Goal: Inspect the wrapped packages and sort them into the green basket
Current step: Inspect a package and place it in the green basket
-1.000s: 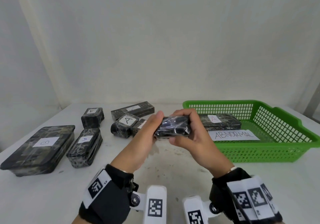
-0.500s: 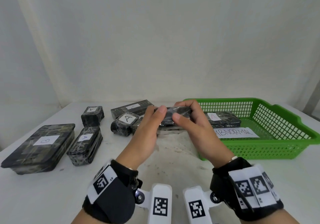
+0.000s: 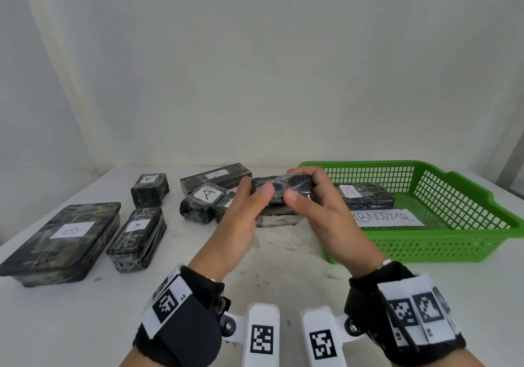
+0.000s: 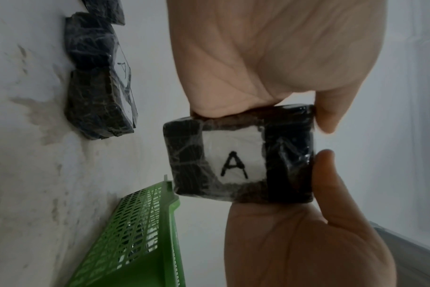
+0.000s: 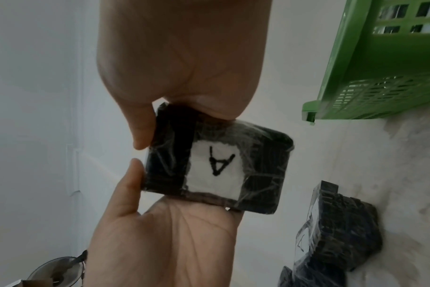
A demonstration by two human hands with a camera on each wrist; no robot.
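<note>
Both hands hold up one small dark wrapped package (image 3: 283,189) over the table's middle, just left of the green basket (image 3: 453,242). My left hand (image 3: 256,196) grips its left end, my right hand (image 3: 300,185) its right end, thumbs on the near face. A plain dark side faces me. In the wrist views its far face carries a white label with a black "A" (image 4: 233,159) (image 5: 216,165). In the basket lie a long package with a red "A" label (image 3: 365,196) and a paper reading "ABNORMAL" (image 3: 385,219).
Several wrapped packages lie on the white table to the left: a large flat one marked "B" (image 3: 62,236), an "A" package (image 3: 137,236), a small cube (image 3: 149,189), a long box (image 3: 215,177) and an "A" package (image 3: 204,199) beside my left hand.
Both hands have carried the package a little farther from me and turned it. Both thumbs now lie on its near face.
</note>
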